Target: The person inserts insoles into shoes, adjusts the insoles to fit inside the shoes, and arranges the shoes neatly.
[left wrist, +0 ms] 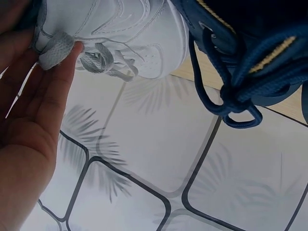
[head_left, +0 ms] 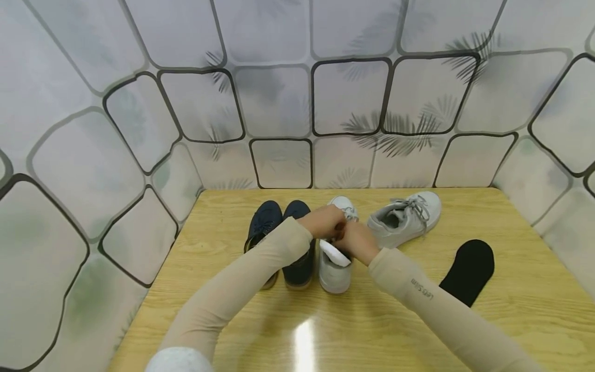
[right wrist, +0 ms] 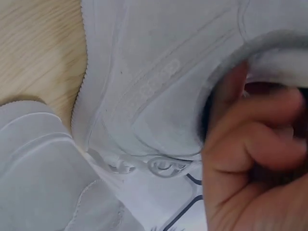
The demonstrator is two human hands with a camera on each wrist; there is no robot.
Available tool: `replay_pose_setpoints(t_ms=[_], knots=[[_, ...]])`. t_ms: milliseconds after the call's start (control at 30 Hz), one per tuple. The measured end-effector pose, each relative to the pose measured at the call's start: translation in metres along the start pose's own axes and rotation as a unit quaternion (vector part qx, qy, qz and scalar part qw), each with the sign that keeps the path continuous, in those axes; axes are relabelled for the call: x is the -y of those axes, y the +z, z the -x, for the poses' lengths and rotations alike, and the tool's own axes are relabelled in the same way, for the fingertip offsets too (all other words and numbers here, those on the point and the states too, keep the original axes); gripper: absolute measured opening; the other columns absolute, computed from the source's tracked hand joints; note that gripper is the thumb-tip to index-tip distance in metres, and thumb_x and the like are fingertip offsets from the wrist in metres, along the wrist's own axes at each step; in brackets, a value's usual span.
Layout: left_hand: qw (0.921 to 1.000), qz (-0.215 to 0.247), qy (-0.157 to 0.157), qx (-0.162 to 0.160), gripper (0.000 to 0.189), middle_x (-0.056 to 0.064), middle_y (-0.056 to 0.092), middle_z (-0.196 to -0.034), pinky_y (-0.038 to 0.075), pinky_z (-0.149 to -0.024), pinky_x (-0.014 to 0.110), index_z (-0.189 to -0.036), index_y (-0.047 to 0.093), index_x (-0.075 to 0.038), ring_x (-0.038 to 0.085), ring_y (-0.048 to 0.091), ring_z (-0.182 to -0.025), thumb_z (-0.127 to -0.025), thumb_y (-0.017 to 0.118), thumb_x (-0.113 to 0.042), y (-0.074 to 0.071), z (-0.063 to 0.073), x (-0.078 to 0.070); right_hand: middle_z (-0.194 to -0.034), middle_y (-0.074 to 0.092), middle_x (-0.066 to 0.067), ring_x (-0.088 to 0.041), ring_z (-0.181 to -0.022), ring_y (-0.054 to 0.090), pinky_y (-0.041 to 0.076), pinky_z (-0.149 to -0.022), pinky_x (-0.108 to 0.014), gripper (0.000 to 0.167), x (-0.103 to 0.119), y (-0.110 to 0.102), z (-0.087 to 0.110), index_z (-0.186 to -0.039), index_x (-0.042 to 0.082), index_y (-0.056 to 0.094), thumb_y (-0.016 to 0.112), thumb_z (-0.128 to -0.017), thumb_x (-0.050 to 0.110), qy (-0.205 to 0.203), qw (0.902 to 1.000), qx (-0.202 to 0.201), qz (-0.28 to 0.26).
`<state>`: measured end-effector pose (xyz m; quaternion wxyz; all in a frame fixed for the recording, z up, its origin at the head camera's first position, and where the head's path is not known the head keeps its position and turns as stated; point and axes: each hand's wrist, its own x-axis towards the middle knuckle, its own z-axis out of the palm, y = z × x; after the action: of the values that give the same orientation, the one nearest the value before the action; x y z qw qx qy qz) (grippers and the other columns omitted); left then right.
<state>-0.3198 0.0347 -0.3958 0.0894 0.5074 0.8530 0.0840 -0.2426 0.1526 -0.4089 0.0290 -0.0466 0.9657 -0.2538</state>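
A white sneaker [head_left: 334,279] stands upright on the table, toe toward the wall. My left hand [head_left: 325,221] reaches over its laced front; in the left wrist view its fingers hold the upper beside the grey laces [left wrist: 98,60], thumb mostly hidden. At the shoe's opening, my right hand [head_left: 358,242] has curled fingers and grips an insole [head_left: 335,253], white beneath and dark on top, which sticks up at the heel. In the right wrist view those fingers are inside the collar [right wrist: 226,62], partly blurred. How deep the insole's front reaches is hidden.
Two dark blue lace-up shoes [head_left: 297,274] stand left of the white one. The other white sneaker [head_left: 409,217] lies angled at the right. A black insole [head_left: 469,268] rests flat by my right forearm. Patterned walls [head_left: 348,98] border the wooden table [head_left: 260,330].
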Motion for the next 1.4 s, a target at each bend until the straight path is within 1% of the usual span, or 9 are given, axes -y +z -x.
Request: replay_pose_setpoints(t_ms=[267,533,667,767,833,1000,1067,1167,1400], knots=[[0.9998,0.017,0.002,0.01,0.009,-0.001,0.064,-0.075,0.041,-0.06,0.02,-0.083,0.072,-0.01,0.009,0.053,-0.064,-0.09,0.066,-0.009,0.002,0.003,0.0,-0.046,0.034,0.008,-0.008,-0.046,0.032,0.027,-0.047,-0.022,0.043,-0.001,0.005,0.002,-0.046,0.015,0.041,0.073,-0.076,0.013,-0.051,0.9986,0.004,-0.016],[0.9996,0.028,0.004,-0.003,0.023,-0.005,0.052,-0.062,0.033,-0.056,0.019,-0.068,0.063,-0.011,0.008,0.041,-0.056,-0.091,0.066,-0.01,0.0,0.001,-0.004,-0.046,0.035,0.006,-0.007,-0.042,0.036,0.029,-0.044,-0.022,0.044,0.007,-0.021,0.024,-0.05,0.014,0.04,0.06,-0.088,0.009,-0.092,0.9956,-0.021,0.007],[0.9996,0.025,-0.006,-0.01,0.031,-0.007,0.044,-0.057,0.03,-0.052,0.02,-0.061,0.056,-0.014,0.008,0.036,-0.052,-0.088,0.067,-0.005,0.0,0.002,-0.004,-0.044,0.03,0.006,-0.008,-0.04,0.03,0.024,-0.043,-0.022,0.052,0.026,-0.035,0.042,-0.048,0.015,0.037,0.056,-0.097,0.023,-0.094,0.9935,-0.012,0.063],[0.9993,0.032,-0.016,-0.008,0.038,-0.006,0.036,-0.053,0.025,-0.049,0.021,-0.056,0.05,-0.015,0.008,0.028,-0.049,-0.09,0.063,-0.004,0.0,0.003,-0.005,-0.041,0.027,0.006,-0.009,-0.035,0.03,0.023,-0.039,-0.021,0.058,0.045,-0.035,0.049,-0.047,0.016,0.037,0.053,-0.098,0.037,-0.106,0.9862,0.035,0.122],[0.9987,0.044,-0.023,0.0,0.042,-0.006,0.032,-0.051,0.024,-0.048,0.021,-0.054,0.047,-0.017,0.008,0.025,-0.048,-0.092,0.059,-0.003,-0.002,0.004,-0.008,-0.039,0.026,0.005,-0.009,-0.034,0.032,0.025,-0.038,-0.021,0.06,0.056,-0.033,0.046,-0.046,0.015,0.039,0.051,-0.098,0.041,-0.121,0.9726,0.079,0.182],[0.9972,0.063,-0.039,0.013,0.045,-0.005,0.024,-0.052,0.021,-0.05,0.023,-0.052,0.04,-0.017,0.009,0.018,-0.05,-0.088,0.054,0.007,-0.007,0.004,-0.01,-0.047,0.041,0.002,-0.012,-0.047,0.048,0.039,-0.05,-0.024,0.055,0.072,-0.028,0.027,-0.055,0.01,0.054,0.055,-0.095,0.049,-0.079,0.9478,0.207,0.229],[0.9975,0.056,-0.04,0.013,0.045,-0.005,0.026,-0.052,0.022,-0.051,0.022,-0.052,0.041,-0.017,0.009,0.02,-0.05,-0.087,0.056,0.007,-0.007,0.003,-0.01,-0.049,0.043,0.001,-0.014,-0.047,0.051,0.043,-0.052,-0.026,0.051,0.073,-0.025,0.024,-0.057,0.011,0.054,0.058,-0.093,0.047,-0.039,0.9541,0.232,0.186],[0.9981,0.046,-0.037,0.013,0.042,-0.006,0.031,-0.052,0.023,-0.051,0.022,-0.054,0.046,-0.017,0.009,0.024,-0.05,-0.089,0.058,0.003,-0.006,0.003,-0.011,-0.045,0.039,0.002,-0.013,-0.039,0.046,0.04,-0.042,-0.025,0.046,0.065,-0.023,0.025,-0.053,0.013,0.047,0.064,-0.091,0.034,-0.045,0.9672,0.22,0.119],[0.9994,0.025,-0.023,0.009,0.041,-0.006,0.032,-0.053,0.023,-0.051,0.021,-0.056,0.047,-0.017,0.009,0.025,-0.051,-0.093,0.059,-0.004,-0.004,0.003,-0.008,-0.044,0.023,0.009,-0.005,-0.041,0.021,0.019,-0.045,-0.021,0.047,0.047,-0.02,0.039,-0.047,0.017,0.033,0.063,-0.083,0.01,-0.112,0.9886,0.1,0.01]])
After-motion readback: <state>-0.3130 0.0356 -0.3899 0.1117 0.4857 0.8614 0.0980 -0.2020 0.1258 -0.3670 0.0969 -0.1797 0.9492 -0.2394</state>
